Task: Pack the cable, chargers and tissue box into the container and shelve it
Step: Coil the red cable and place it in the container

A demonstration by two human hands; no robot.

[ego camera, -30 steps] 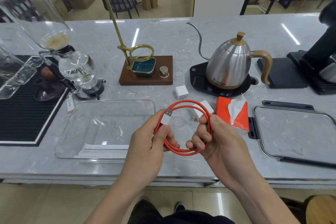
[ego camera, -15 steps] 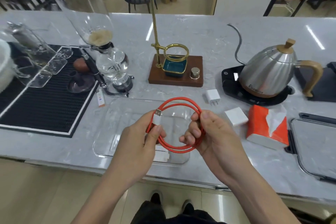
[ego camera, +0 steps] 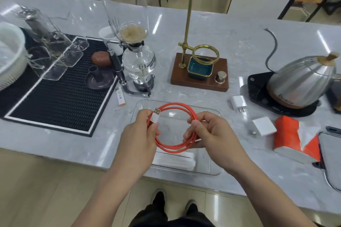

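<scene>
Change since a second ago: both hands, holding the coiled cable throughout, are now hanging over the container rather than to the right of it. The two chargers and the tissue box are lying where they were on the surface.

Left hand: fingers curled, thumb and forefinger pinching the cable at its white plug end, which is pointing up and away from the person.

Right hand: fingers curled, pinching the opposite side of the red coil; lower fingers tucked under the loop.

Cable: red, wound in a round coil of about two turns, stretched between the two hands, hanging above the container and not touching it as far as can be told.

Container: clear, shallow, rectangular, sitting on the surface directly beneath the fingers; a white strip is lying inside along its near wall.

Small charger: white, lying right of the fingers and beyond them, just outside the container's far right corner.

Large charger: white, lying right of the right hand, near the container.

Tissue box: orange and white, lying further right, just beside the large charger.

Lid: partly in view at the right edge, beyond the tissue box.

Kettle: steel, standing on a black base, far right of the fingers.
</scene>
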